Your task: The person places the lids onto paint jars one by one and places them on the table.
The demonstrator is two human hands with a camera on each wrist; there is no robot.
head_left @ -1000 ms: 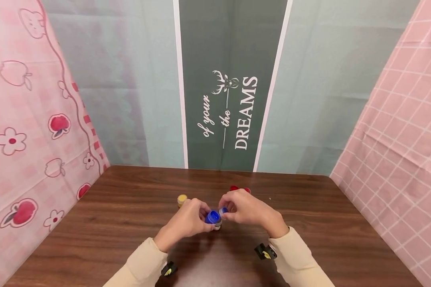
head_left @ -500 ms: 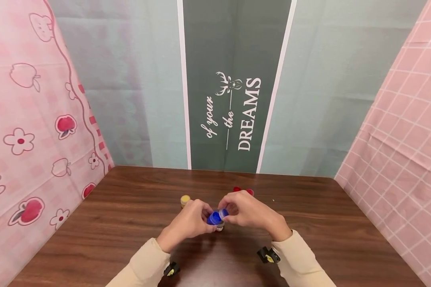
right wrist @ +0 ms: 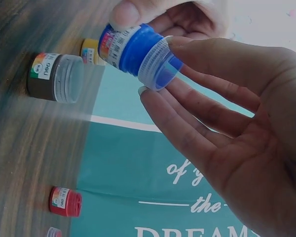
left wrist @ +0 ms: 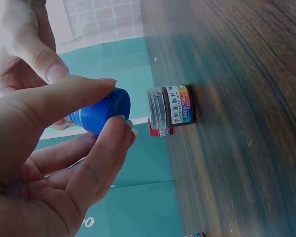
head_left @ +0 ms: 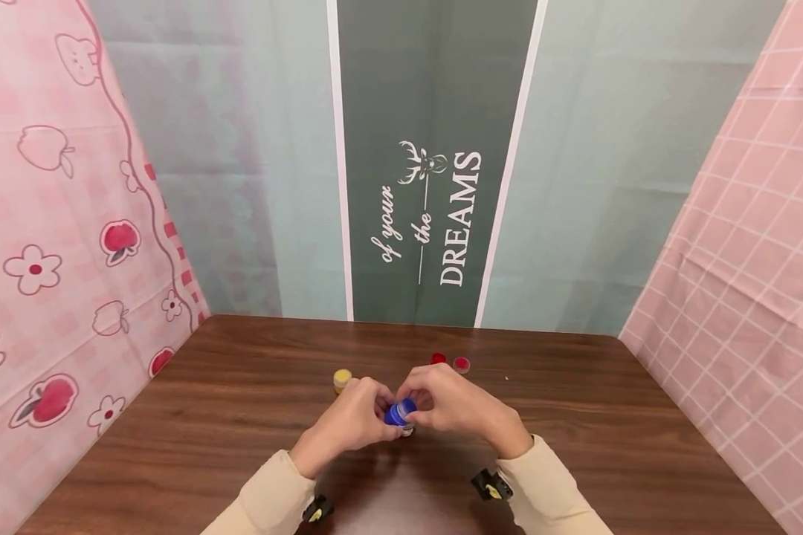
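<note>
My left hand [head_left: 349,417] grips a small blue paint jar [right wrist: 133,47] between thumb and fingers, tilted and raised above the table. From the other side, my right hand [head_left: 450,400] pinches the jar's clear ribbed lid [right wrist: 157,64], stained blue inside, by its edge. The lid sits against the jar's mouth, in line with it. In the left wrist view the jar's blue base shows between thumb and fingertips. Just below the hands, a dark paint jar [left wrist: 180,106] with a clear lid stands upright on the table; in the head view it is mostly hidden.
A yellow paint jar [head_left: 342,379] stands beyond the left hand. Behind the right hand are an uncapped red jar [right wrist: 65,201] and a red-stained lid [head_left: 462,365]. The wooden table [head_left: 241,386] ends at hanging cloths on three sides.
My right hand has brought the lid from beside the blue jar onto its mouth. The left hand keeps its grip on the jar. The head view has shifted slightly.
</note>
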